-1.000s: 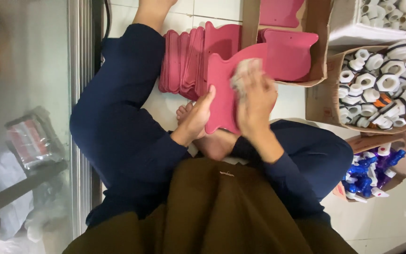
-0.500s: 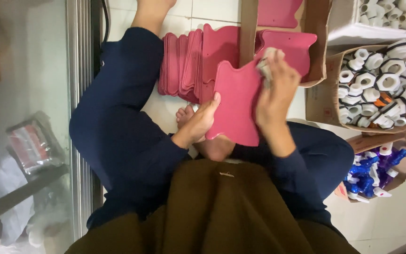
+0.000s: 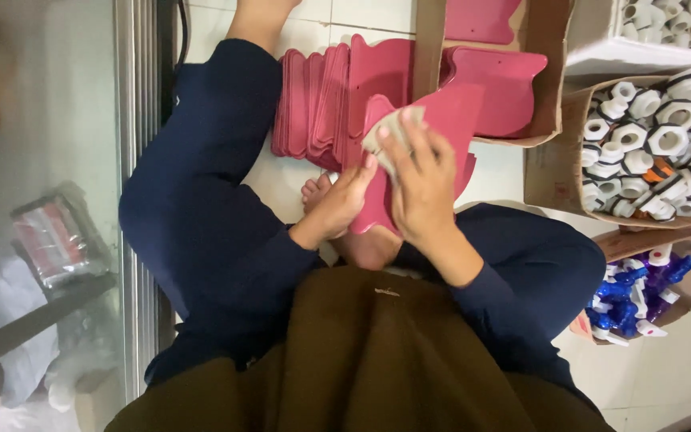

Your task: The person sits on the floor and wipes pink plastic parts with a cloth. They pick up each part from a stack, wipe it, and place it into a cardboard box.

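White tiled floor (image 3: 285, 180) carries a leaning row of pink cut panels (image 3: 321, 104); cardboard boxes: one of pink panels (image 3: 521, 88), one of white fittings (image 3: 649, 148), one of blue-and-white parts (image 3: 637, 292).

Small workshop, floor-level workstation: tiled floor (image 3: 289, 180), stacked pink cut-out boards (image 3: 321, 104), cardboard boxes of white plastic nuts (image 3: 649, 144) and blue spray nozzles (image 3: 633, 292).

Dark navy long sleeves (image 3: 473, 292) and trousers (image 3: 201, 200), an olive-brown top (image 3: 361, 360), bare feet (image 3: 317, 190).
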